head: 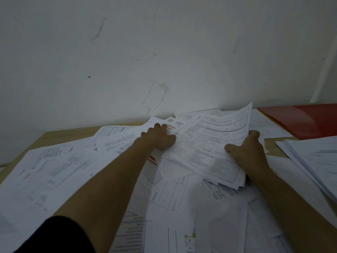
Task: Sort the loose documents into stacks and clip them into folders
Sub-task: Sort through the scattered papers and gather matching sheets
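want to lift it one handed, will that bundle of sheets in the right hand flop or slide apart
Likely floppy: the bundle of sheets already curves upward at its far end. Its near edges look fanned, so the sheets may slip apart. The right hand grips only one side.

Loose documents (173, 207) before you: white printed sheets, forms and diagrams, strewn overlapping across most of table (60, 136), some skewed, text blurred. Bundle of sheets (211, 150) near table's far edge, tilted up, far corner lifted. Neater stack (313, 161) at right edge, squared, lying flat. Red folder (306, 121) at far right corner, glossy, flat, partly under papers.
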